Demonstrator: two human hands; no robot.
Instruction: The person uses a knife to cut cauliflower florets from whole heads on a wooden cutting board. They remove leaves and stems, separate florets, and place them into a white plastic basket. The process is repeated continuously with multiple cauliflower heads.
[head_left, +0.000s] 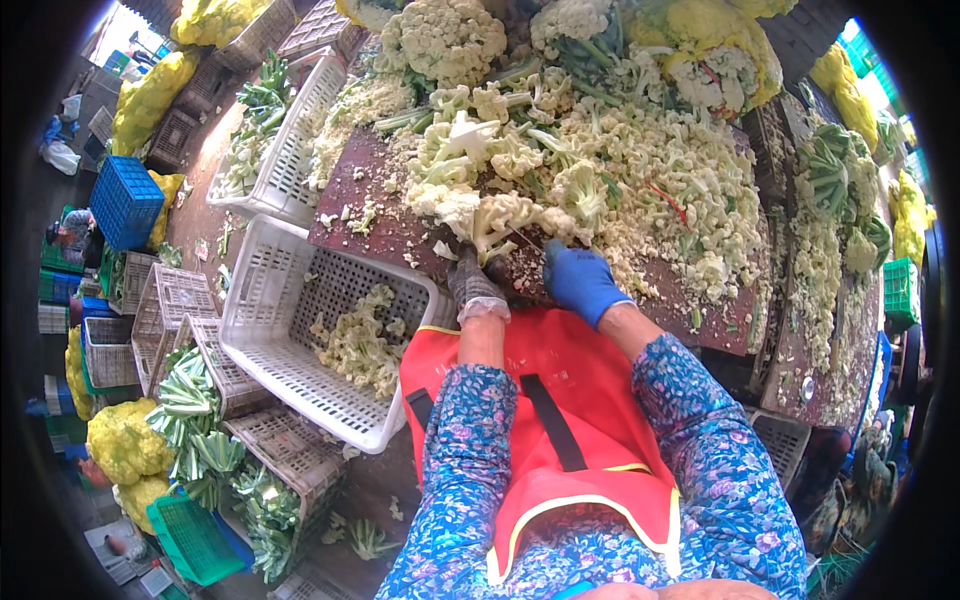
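Note:
My left hand (474, 281), in a dirty grey glove, grips a cauliflower piece (501, 217) by its stem at the near edge of the reddish table (352, 217). My right hand (581, 277), in a blue glove, is closed around a small knife, most of it hidden; its thin blade (525, 238) points at the piece. Behind both hands lies a broad heap of cauliflower florets (660, 180). Whole cauliflower heads (444, 41) stand at the far side. Left of my hands, a white plastic crate (274, 300) holds loose florets (364, 341).
Another white crate (289, 165) with leaves and stalks stands further back on the left. Stacked crates (176, 300), a blue crate (126, 201) and cauliflower leaves (191, 397) line the left. A second work surface (825, 390) with cauliflower scraps stands to the right.

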